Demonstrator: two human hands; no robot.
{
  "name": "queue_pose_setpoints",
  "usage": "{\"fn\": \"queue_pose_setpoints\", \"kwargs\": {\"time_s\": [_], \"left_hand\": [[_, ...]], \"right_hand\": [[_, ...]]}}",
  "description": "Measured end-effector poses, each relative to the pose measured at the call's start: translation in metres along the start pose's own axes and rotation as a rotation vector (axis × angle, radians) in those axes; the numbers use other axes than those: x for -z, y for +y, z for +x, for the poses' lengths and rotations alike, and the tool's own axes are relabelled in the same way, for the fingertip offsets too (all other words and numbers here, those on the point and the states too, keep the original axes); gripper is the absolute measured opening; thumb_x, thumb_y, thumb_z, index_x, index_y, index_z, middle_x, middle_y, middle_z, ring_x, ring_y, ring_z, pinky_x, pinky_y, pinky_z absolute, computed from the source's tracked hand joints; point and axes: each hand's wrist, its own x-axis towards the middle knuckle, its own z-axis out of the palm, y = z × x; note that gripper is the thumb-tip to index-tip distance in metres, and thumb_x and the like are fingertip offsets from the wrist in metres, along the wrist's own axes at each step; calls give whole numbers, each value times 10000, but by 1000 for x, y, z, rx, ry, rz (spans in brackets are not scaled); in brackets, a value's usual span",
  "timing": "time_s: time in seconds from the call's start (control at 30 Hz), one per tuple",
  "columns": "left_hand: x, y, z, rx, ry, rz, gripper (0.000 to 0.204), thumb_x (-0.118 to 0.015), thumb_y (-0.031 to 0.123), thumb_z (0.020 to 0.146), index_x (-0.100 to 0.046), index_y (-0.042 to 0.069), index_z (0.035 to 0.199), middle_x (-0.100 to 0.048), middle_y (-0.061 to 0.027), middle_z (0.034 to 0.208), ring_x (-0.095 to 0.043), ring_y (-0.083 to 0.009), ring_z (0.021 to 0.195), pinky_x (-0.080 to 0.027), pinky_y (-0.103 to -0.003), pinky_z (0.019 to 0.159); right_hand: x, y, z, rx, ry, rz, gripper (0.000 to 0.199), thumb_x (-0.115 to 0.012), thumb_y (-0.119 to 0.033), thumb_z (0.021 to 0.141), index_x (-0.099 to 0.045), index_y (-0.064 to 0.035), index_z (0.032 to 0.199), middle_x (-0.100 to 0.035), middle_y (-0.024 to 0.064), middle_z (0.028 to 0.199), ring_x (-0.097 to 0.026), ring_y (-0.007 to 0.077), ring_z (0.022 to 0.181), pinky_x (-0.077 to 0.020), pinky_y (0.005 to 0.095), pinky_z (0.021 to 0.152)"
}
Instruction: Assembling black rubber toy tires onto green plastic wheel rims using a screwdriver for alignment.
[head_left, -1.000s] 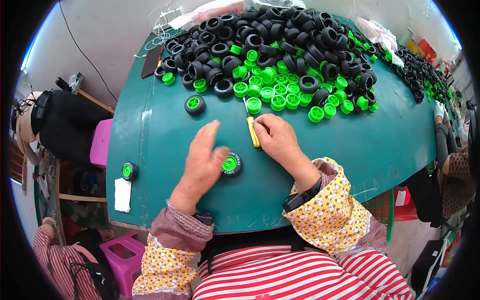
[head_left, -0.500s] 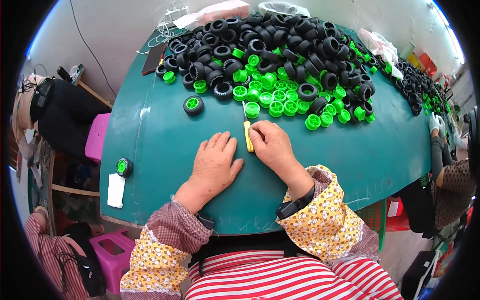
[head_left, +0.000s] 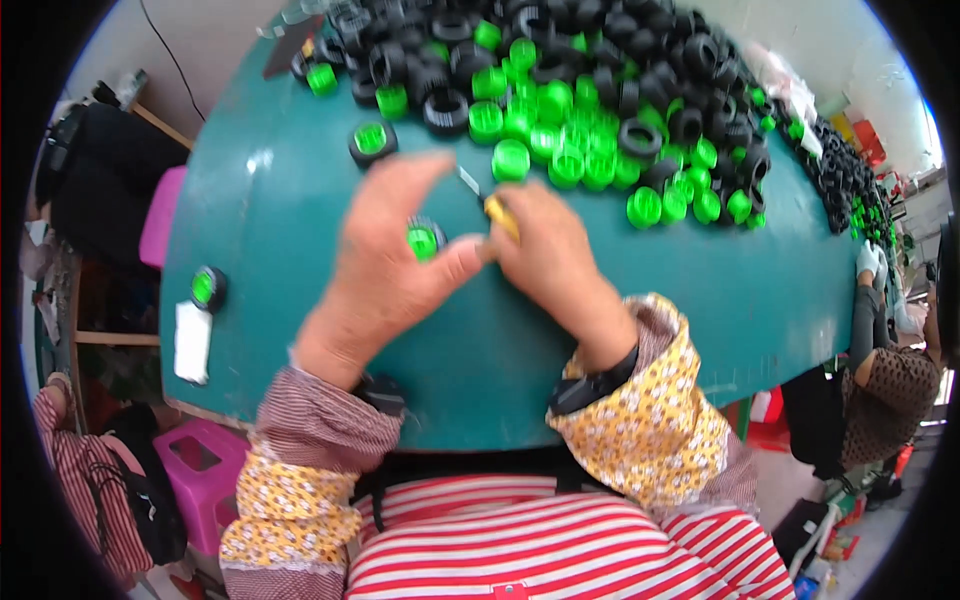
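My right hand (head_left: 548, 250) is closed round the yellow handle of a screwdriver (head_left: 503, 214), its shaft pointing away and to the left. Blurred, my left hand (head_left: 385, 260) is spread open, with the thumb apart from the fingers and its tip close to my right hand. In the gap between that thumb and the fingers shows a small wheel (head_left: 424, 240), a black tyre on a green rim, partly covered by the hand. Another assembled wheel (head_left: 372, 141) sits just beyond my left fingertips. Loose green wheel rims (head_left: 567, 166) lie ahead of both hands.
A heap of black tyres (head_left: 640, 70) covers the far side of the green table (head_left: 700, 300). At the left edge, a wheel (head_left: 208, 288) stands by a white paper (head_left: 193, 342). Pink stools (head_left: 205, 480) are at the left. A gloved co-worker (head_left: 870, 300) works at the right.
My left hand has lifted and opened from lying flat, showing the wheel beneath it. The screwdriver has tilted leftward in my right hand. The view has shifted.
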Motion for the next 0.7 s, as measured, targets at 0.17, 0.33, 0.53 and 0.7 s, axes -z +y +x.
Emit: {"fn": "queue_pose_setpoints", "kwargs": {"time_s": [0.17,0.33,0.53,0.7], "left_hand": [[40,41,16,-83,35,-444,680,-639,383,682,-451,-80,1143,-527,-203,1098,-488,-284,1068,-354,-358,930],[36,29,22,-101,148,-758,668,-587,334,720,-399,-104,1189,-508,-234,1120,-484,-309,1073,-350,-354,934],[44,10,-3,-50,320,-763,658,-590,322,718,-403,-100,1186,-510,-232,1118,-486,-308,1069,-353,-354,930],[48,8,-13,-22,462,-748,650,-593,312,716,-406,-98,1184,-512,-231,1115,-489,-307,1065,-355,-355,927]], "right_hand": [[25,-7,-3,-68,-63,241,144,-545,-99,715,-572,-31,840,-540,153,801,-537,326,734,-445,381,648],[54,-21,-2,-139,-258,670,245,-536,-122,804,-558,48,978,-501,22,765,-467,86,637,-386,202,570],[77,-31,3,32,-379,809,292,-468,-135,808,-525,93,982,-482,79,743,-443,100,591,-337,199,511],[121,-51,-7,-23,-392,1163,198,-533,-120,821,-541,77,827,-560,118,699,-522,174,556,-419,240,491]]}}
